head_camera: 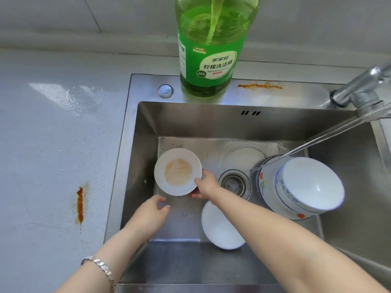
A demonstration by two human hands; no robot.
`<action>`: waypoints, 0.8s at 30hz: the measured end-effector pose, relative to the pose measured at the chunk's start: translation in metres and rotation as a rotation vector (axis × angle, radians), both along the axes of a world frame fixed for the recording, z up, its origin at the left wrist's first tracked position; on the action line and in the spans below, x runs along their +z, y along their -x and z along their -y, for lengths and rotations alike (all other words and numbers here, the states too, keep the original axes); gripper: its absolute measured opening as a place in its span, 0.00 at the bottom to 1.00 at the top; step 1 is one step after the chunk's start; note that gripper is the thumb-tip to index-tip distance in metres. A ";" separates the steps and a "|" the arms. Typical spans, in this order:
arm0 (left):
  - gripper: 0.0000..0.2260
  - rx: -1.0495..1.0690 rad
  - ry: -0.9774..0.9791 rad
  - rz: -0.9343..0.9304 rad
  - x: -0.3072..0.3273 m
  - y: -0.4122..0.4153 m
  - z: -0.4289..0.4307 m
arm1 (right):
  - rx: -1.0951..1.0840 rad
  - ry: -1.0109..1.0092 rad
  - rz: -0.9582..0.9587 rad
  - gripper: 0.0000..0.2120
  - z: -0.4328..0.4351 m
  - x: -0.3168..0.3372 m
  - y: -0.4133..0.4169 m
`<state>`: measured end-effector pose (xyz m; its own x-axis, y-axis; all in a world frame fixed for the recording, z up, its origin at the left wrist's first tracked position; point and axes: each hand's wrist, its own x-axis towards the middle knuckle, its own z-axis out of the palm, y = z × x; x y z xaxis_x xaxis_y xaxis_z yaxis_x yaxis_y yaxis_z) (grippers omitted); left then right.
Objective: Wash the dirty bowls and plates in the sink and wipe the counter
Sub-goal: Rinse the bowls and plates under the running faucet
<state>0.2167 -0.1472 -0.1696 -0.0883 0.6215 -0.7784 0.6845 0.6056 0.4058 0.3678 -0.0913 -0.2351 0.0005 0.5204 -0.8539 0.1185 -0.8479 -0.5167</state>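
My right hand (206, 183) grips the right rim of a small white plate (177, 172) smeared with orange residue, held tilted above the floor of the steel sink (211, 121). Just below the plate, my left hand (151, 216) hovers with loosely curled fingers and holds nothing. Under my right forearm a white bowl (220, 231) lies in the sink. At the right, a blue-patterned bowl (311, 185) sits tilted on stacked dishes (264, 182). Water from the tap (359, 87) streams onto that stack.
A green dish soap bottle (211, 60) stands on the sink's back ledge, beside an orange stain (260, 86). An orange smear (80, 205) and a puddle of water (84, 98) mark the grey counter (42, 155) at the left. The drain (234, 183) sits mid-sink.
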 end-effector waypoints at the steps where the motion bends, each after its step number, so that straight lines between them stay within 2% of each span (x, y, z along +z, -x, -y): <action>1: 0.21 0.067 -0.014 0.010 0.002 -0.001 -0.002 | 0.004 0.002 -0.014 0.18 0.003 0.010 -0.006; 3: 0.29 0.293 -0.030 0.095 0.008 -0.003 -0.007 | 0.009 -0.006 -0.065 0.18 0.009 0.034 -0.020; 5: 0.32 0.544 -0.019 0.326 0.017 -0.011 -0.010 | 0.041 -0.037 -0.116 0.17 0.015 0.064 -0.036; 8: 0.25 0.753 -0.035 0.713 0.038 -0.029 -0.009 | 0.091 -0.112 -0.160 0.14 0.019 0.110 -0.059; 11: 0.25 0.855 -0.149 0.823 0.063 -0.053 -0.007 | 0.145 -0.166 -0.199 0.11 0.022 0.154 -0.081; 13: 0.18 0.926 -0.202 0.793 0.082 -0.069 -0.008 | 0.213 -0.209 -0.199 0.13 0.027 0.176 -0.093; 15: 0.11 0.915 -0.325 0.664 0.098 -0.080 -0.014 | 0.268 -0.257 -0.138 0.17 0.031 0.191 -0.104; 16: 0.12 0.851 -0.415 0.562 0.104 -0.083 -0.018 | 0.279 -0.273 -0.093 0.20 0.034 0.196 -0.110; 18: 0.21 0.641 -0.587 0.377 0.116 -0.086 -0.026 | 0.297 -0.303 -0.013 0.24 0.040 0.203 -0.125; 21: 0.35 0.336 -0.721 0.128 0.133 -0.092 -0.030 | 0.340 -0.369 0.074 0.21 0.047 0.208 -0.151; 24: 0.37 0.068 -0.836 -0.102 0.147 -0.102 -0.027 | 0.364 -0.379 0.108 0.18 0.053 0.209 -0.175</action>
